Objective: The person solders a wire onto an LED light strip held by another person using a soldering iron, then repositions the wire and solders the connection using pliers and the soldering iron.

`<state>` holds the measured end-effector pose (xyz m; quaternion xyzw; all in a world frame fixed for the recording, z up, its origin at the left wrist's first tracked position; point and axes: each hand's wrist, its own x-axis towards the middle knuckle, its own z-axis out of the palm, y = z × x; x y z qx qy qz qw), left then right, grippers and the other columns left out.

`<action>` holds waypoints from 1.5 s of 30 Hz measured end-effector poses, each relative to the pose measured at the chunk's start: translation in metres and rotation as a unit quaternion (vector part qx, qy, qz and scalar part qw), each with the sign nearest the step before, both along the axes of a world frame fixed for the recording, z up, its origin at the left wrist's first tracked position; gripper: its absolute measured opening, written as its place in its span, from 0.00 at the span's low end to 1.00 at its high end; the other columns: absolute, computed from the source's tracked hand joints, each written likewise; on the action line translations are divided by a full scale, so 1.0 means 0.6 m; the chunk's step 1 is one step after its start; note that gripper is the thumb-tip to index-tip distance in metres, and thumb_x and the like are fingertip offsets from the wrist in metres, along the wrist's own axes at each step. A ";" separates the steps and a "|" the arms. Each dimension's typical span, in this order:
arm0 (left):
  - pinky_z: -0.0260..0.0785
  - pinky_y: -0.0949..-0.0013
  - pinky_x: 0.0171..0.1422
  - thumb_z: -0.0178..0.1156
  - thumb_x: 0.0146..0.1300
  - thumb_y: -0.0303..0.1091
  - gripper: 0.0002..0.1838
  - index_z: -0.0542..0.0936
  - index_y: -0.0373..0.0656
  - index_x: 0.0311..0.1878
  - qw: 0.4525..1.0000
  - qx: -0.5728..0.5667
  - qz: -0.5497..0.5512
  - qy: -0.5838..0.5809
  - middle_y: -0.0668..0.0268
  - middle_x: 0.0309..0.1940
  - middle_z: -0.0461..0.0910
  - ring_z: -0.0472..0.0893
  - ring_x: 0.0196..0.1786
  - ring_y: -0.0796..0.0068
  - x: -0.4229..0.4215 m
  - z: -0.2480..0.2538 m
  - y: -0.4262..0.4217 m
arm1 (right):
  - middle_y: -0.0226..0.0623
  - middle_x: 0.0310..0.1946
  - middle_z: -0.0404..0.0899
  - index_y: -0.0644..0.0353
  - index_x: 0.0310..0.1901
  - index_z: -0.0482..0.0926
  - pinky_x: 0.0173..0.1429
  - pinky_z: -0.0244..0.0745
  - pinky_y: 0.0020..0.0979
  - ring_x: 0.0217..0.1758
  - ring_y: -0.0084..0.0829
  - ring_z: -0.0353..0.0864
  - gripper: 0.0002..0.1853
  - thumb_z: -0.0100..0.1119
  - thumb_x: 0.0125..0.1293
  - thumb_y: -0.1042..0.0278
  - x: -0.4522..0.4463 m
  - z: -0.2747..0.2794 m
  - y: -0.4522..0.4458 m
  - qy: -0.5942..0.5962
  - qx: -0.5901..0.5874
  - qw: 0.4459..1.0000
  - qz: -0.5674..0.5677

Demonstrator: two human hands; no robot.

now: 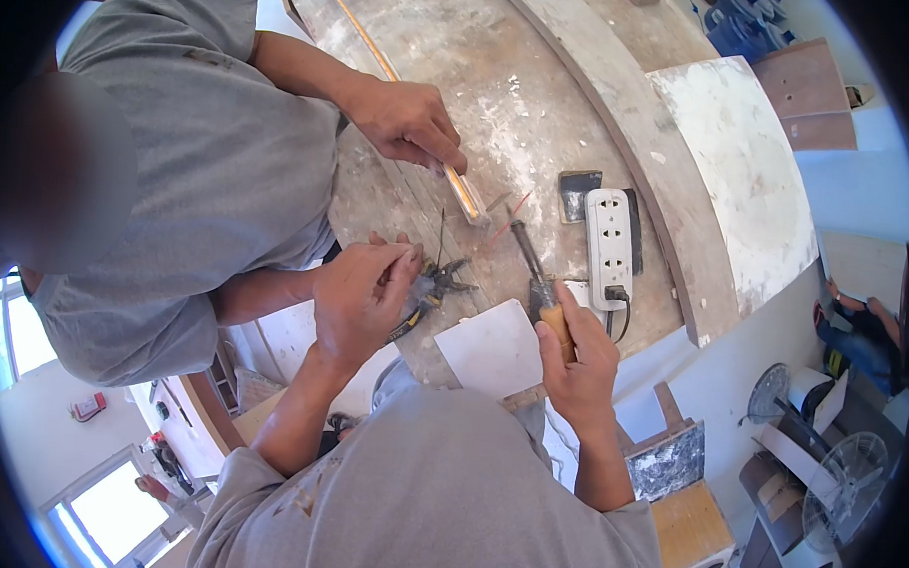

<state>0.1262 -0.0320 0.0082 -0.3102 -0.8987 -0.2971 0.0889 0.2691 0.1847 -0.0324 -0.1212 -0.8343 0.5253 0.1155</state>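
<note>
My right hand (579, 358) is closed around the wooden handle of a soldering iron (529, 252), whose metal end points up and away near a thin red wire (512, 214). My left hand (362, 303) is held with fingers and thumb drawn together; anything between them is too small to make out. Just beside it, partly hidden, lie pliers (432, 295) with dark and yellow handles. Across the bench a co-worker's hand (405, 122) grips a long narrow strip (462, 192) with an orange-yellow line, its end close to the red wire.
A white power strip (608, 239) with a black plug lies on the workbench (541, 97). Near my right hand is a white sheet (492, 347). A curved board (650, 141) spans the bench's far side. The co-worker (178, 184) stands at left; fans (848, 478) stand lower right.
</note>
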 end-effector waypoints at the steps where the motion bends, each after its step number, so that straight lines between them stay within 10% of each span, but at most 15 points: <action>1: 0.73 0.65 0.36 0.71 0.60 0.22 0.07 0.84 0.38 0.40 1.000 0.006 0.001 -0.008 0.60 0.29 0.83 0.82 0.30 0.63 0.001 0.000 -0.003 | 0.48 0.36 0.81 0.70 0.66 0.76 0.43 0.77 0.37 0.35 0.43 0.81 0.26 0.65 0.66 0.78 0.003 0.001 0.003 0.005 -0.001 1.000 -0.011; 11: 0.73 0.64 0.38 0.69 0.62 0.25 0.06 0.84 0.39 0.41 0.972 0.038 0.003 -0.230 0.59 0.33 0.83 0.82 0.33 0.61 0.078 -0.073 -0.005 | 0.38 0.38 0.81 0.70 0.67 0.74 0.37 0.75 0.25 0.32 0.22 0.79 0.22 0.60 0.75 0.72 0.041 -0.041 -0.006 -0.061 -0.223 0.965 -0.128; 20: 0.73 0.59 0.33 0.70 0.59 0.28 0.11 0.84 0.40 0.45 0.992 -0.037 -0.115 0.021 0.60 0.38 0.82 0.82 0.31 0.57 0.035 -0.127 0.069 | 0.33 0.36 0.79 0.69 0.68 0.73 0.33 0.72 0.23 0.28 0.18 0.75 0.23 0.60 0.76 0.70 0.037 -0.047 0.000 -0.065 -0.228 0.959 -0.155; 29: 0.81 0.60 0.29 0.57 0.63 0.25 0.10 0.81 0.35 0.47 0.961 -0.270 -0.053 -0.011 0.57 0.34 0.84 0.88 0.28 0.58 0.006 -0.215 0.119 | 0.33 0.35 0.79 0.70 0.67 0.74 0.32 0.71 0.22 0.29 0.16 0.74 0.23 0.62 0.76 0.69 0.040 -0.058 0.005 -0.049 -0.220 0.960 -0.166; 38: 0.79 0.58 0.30 0.60 0.62 0.25 0.03 0.77 0.39 0.38 0.971 -0.222 -0.055 -0.072 0.55 0.31 0.82 0.87 0.28 0.56 0.023 -0.177 0.123 | 0.31 0.35 0.80 0.73 0.70 0.70 0.33 0.73 0.21 0.29 0.16 0.75 0.26 0.61 0.77 0.69 0.043 -0.050 0.000 -0.027 -0.251 0.952 -0.175; 41: 0.75 0.62 0.26 0.63 0.68 0.26 0.04 0.78 0.39 0.42 0.983 -0.013 -0.093 -0.155 0.60 0.29 0.82 0.83 0.23 0.62 0.061 -0.104 0.098 | 0.30 0.34 0.79 0.70 0.68 0.70 0.32 0.71 0.19 0.29 0.15 0.74 0.25 0.63 0.74 0.73 0.047 -0.047 -0.003 -0.020 -0.281 0.939 -0.195; 45: 0.78 0.69 0.32 0.60 0.72 0.27 0.05 0.79 0.34 0.43 0.771 0.130 0.046 -0.622 0.61 0.35 0.84 0.86 0.31 0.76 0.065 -0.050 0.074 | 0.28 0.32 0.77 0.65 0.60 0.72 0.32 0.68 0.18 0.29 0.13 0.72 0.20 0.67 0.70 0.78 0.026 -0.030 -0.017 -0.012 -0.354 0.917 -0.186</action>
